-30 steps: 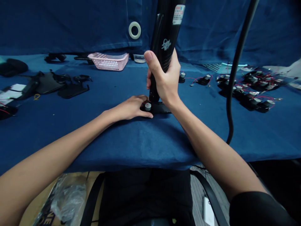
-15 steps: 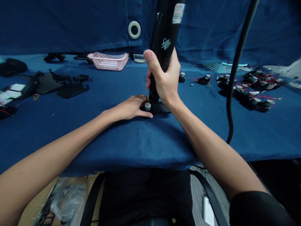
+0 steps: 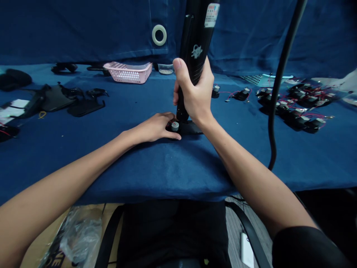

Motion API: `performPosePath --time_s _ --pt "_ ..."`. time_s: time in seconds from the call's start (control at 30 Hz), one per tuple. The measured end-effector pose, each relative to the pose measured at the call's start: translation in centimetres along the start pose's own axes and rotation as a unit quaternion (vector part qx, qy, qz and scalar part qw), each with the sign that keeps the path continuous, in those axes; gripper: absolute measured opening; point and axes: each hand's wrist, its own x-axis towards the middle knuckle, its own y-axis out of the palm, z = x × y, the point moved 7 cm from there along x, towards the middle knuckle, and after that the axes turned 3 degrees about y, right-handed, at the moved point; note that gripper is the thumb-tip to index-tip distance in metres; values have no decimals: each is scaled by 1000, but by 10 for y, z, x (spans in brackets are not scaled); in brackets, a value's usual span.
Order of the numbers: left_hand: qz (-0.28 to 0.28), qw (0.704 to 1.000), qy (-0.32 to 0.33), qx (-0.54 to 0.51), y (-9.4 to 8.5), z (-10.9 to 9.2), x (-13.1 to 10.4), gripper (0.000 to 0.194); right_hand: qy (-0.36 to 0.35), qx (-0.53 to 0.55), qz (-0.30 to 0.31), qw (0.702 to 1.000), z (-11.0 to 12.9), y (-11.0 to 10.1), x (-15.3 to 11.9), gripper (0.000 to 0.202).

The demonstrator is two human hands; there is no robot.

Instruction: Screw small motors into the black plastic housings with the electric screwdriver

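My right hand [image 3: 196, 91] is wrapped around an upright black electric screwdriver [image 3: 196, 44], thumb along its side. The screwdriver's lower end meets a black plastic part [image 3: 191, 127] lying flat on the blue cloth; its very tip is hidden. With thumb and fingers, my left hand [image 3: 158, 127] grips the left end of this part, around a small silver motor [image 3: 175, 126] set in it. Some red wire shows by those fingers. My right wrist covers the part's right end.
Black motor units with red wires [image 3: 301, 108] lie in a group at the right. A black cable [image 3: 275, 96] hangs in front of them. Black plastic pieces [image 3: 55, 97] lie at the left. A pink basket [image 3: 128, 73] and a clear tub [image 3: 165, 69] stand at the back, below a blue curtain [image 3: 83, 29].
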Motion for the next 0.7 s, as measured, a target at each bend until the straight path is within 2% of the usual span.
performPosePath --time_s 0.23,0.4,0.53,0.6,0.7 --pt "7 1000 -9 -9 0 -2 0 44 15 -3 28 999 0 1 -1 28" --pt "21 999 -32 -16 -1 -2 -1 44 34 -43 41 998 -5 2 -2 46" --pt "12 1000 -16 -17 -1 -1 0 43 20 18 48 998 -6 0 -1 50" --pt "7 1000 -9 -15 -1 -1 0 43 24 47 71 996 -9 -2 -1 45" --pt "4 1000 0 -18 0 0 1 45 66 36 137 988 -18 -5 -3 39"
